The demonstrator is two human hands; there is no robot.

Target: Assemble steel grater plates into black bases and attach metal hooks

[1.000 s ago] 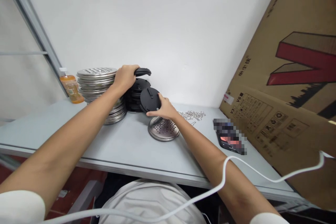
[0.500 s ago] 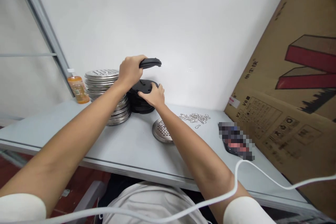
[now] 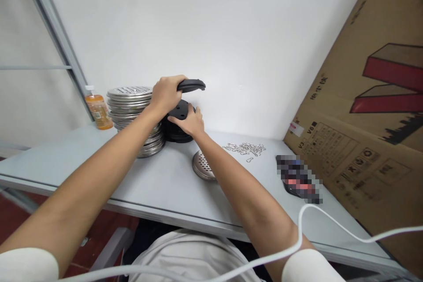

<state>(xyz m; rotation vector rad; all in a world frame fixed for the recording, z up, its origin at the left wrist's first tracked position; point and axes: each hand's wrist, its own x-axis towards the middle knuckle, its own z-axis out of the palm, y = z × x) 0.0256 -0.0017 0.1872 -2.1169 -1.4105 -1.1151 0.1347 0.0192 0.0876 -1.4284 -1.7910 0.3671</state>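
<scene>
My left hand (image 3: 168, 94) is closed around a few thin black round discs (image 3: 192, 85), held up in front of the wall. Just below it stands a stack of black discs (image 3: 178, 135), and holes show in the top one. My right hand (image 3: 191, 122) rests over that stack with thumb and fingers apart, touching the top disc; part of the contact is hidden. A tall pile of round metal grater plates (image 3: 130, 92) stands left of the black stack, partly behind my left forearm. Nearer the front, a smaller metal grater plate (image 3: 201, 166) lies partly under my right forearm.
Several small metal loops (image 3: 246, 148) lie scattered at the back of the table (image 3: 158, 189). A bottle of orange drink (image 3: 99, 110) stands at the far left. To the right are a blurred-out phone-like object (image 3: 299, 180) and a large cardboard box (image 3: 357, 141). A white cable (image 3: 300, 224) crosses the foreground.
My left hand has come down slightly and to the right with the black discs. My right hand has shifted a little left and lower over the top of the black stack.
</scene>
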